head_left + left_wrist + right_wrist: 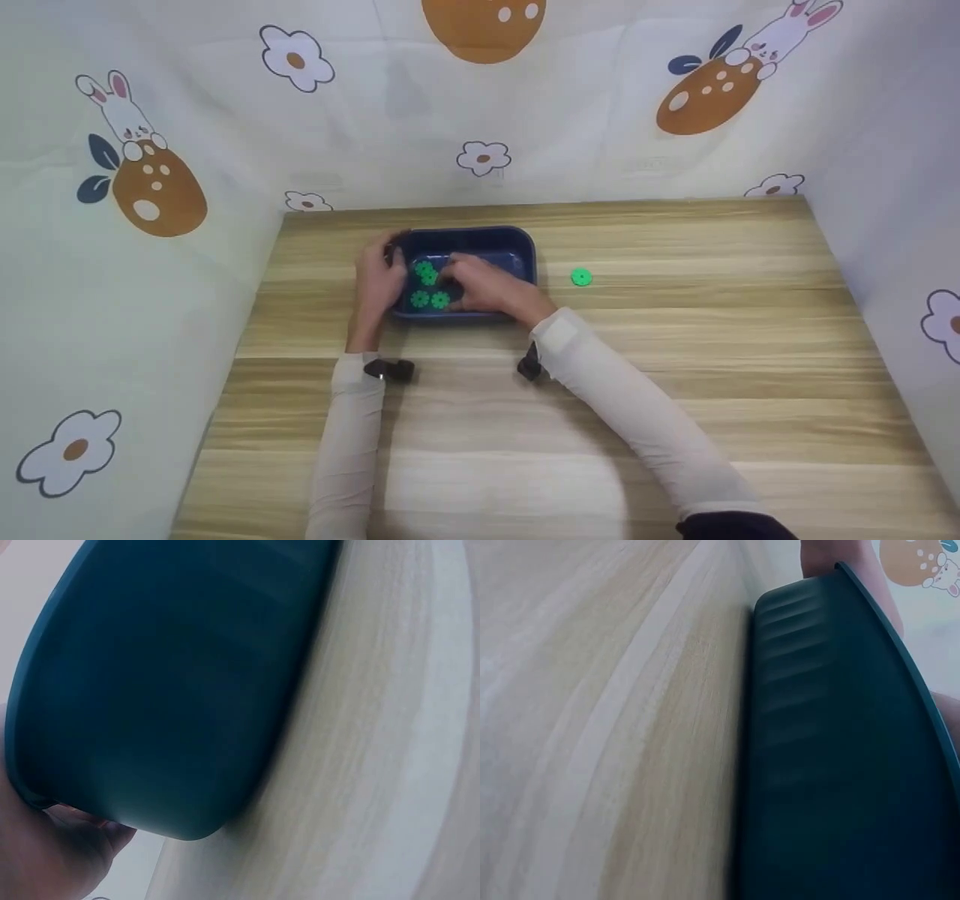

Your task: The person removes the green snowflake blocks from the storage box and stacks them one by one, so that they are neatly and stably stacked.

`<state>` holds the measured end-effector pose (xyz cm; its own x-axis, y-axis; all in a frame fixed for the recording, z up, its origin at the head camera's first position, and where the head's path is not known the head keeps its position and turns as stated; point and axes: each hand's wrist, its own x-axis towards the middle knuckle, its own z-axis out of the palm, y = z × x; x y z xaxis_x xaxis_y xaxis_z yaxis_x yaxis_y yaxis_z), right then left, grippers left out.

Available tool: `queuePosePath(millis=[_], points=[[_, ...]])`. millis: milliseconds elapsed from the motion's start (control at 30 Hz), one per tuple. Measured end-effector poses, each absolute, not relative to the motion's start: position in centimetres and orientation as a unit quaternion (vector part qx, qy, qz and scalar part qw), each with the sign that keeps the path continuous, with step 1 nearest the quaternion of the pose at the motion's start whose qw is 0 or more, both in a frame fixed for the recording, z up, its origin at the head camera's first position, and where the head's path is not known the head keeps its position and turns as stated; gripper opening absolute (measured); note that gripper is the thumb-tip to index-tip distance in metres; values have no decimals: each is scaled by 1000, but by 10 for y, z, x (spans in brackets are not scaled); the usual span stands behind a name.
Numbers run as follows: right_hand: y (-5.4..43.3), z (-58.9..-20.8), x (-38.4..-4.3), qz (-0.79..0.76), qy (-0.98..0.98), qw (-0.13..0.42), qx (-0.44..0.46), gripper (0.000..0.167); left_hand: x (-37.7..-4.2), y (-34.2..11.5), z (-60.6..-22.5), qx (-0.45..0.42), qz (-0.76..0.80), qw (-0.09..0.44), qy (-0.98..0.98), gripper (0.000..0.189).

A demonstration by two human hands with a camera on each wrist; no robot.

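Observation:
A deep blue rectangular tray (465, 318) with rounded corners stands on the wooden table. Its left end is gripped by my left hand (381, 279), the thumb over the rim and the fingers along the outside. Several green notched discs (420, 299) lie on the tray floor at the left. My right hand (484, 285) reaches over the near wall into the tray, thumb and fingers apart, fingertips right at the discs. In the left wrist view, the left hand (52, 855) wraps the tray's corner (150, 690). The right wrist view shows mostly the tray's outer wall (817, 727).
One more green disc (581, 277) lies on the table (712, 337) to the right of the tray. Patterned cloth walls (562, 135) with rabbits and flowers enclose the table at the back and both sides. A black wrist camera (390, 370) sits at the left cuff.

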<state>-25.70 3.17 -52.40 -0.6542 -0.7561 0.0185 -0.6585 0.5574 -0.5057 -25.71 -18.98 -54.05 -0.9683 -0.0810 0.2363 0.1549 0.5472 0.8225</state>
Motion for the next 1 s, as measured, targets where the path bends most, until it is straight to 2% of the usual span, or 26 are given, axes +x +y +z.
queuePosePath(millis=[267, 733, 1000], points=[[30, -524, -257, -245, 873, 96, -410, 39, -258, -191, -542, -25, -468, 135, -873, 39], [29, -523, -257, -234, 883, 111, -392, 35, -258, -190, -541, -16, -462, 118, -879, 39], [26, -524, -257, -225, 883, 105, -398, 45, -256, -188, -540, -14, -467, 116, -877, 39]])
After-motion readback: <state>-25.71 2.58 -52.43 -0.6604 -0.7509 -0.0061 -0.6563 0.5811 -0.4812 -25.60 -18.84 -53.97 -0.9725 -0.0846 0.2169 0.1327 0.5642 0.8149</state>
